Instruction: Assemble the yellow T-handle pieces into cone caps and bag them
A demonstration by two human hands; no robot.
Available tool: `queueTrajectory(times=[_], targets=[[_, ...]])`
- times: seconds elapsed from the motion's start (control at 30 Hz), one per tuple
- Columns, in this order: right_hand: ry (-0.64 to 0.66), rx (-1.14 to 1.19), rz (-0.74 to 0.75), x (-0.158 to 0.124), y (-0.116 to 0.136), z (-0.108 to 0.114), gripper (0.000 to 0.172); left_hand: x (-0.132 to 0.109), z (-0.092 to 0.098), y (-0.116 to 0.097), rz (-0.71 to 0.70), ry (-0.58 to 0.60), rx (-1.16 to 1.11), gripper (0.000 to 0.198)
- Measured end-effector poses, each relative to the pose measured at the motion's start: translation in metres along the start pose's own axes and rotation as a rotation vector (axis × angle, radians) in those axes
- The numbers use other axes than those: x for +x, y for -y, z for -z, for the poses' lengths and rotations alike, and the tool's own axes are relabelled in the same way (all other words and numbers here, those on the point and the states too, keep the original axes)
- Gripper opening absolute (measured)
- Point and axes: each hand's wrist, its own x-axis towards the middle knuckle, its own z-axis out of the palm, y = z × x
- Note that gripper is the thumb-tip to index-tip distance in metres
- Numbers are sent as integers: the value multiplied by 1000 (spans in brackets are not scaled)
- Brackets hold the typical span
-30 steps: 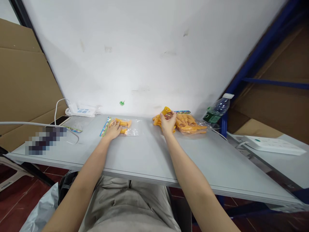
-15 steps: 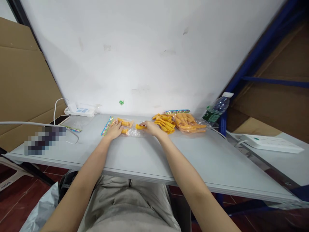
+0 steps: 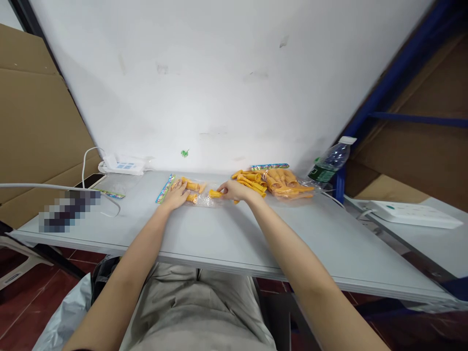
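Observation:
My left hand (image 3: 175, 195) lies flat with its fingers spread on a clear plastic bag (image 3: 206, 201) with a colourful header strip (image 3: 165, 188). Orange ribbed pieces (image 3: 190, 185) show inside that bag, beside my fingers. My right hand (image 3: 234, 190) is closed on an orange piece (image 3: 216, 194) at the bag's right end. Just right of that hand is a pile of loose orange pieces (image 3: 252, 180). Another clear bag full of orange pieces (image 3: 283, 181) adjoins the pile.
A plastic bottle (image 3: 331, 161) leans at the right by the blue frame. A power strip (image 3: 413, 214) rests on the lower right surface. At the left are a phone (image 3: 91, 181), a white cable, a white packet (image 3: 126, 165) and a blurred-out dark object (image 3: 69, 211).
My right hand has shifted slightly to the right, and the orange piece in its fingers has moved right too. My left hand remains on the bag. The view has tilted slightly.

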Motion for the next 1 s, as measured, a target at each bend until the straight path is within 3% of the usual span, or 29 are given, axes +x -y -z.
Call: queueTrajectory(times=[0.37, 0.5, 0.67, 0.8, 1.0], targets=[[202, 273, 30, 0, -19, 6, 31, 1, -3, 3, -15, -25, -10, 61], [219, 303, 32, -2, -28, 10, 34, 3, -5, 5, -15, -31, -16, 61], [227, 317, 97, -1, -16, -1, 37, 1, -4, 2, -12, -17, 1, 61], [96, 365, 168, 10, -5, -18, 29, 1, -3, 1, 4, -8, 7, 62], [-207, 503, 164, 32, -10, -44, 36, 3, -3, 4, 2, -41, -52, 61]])
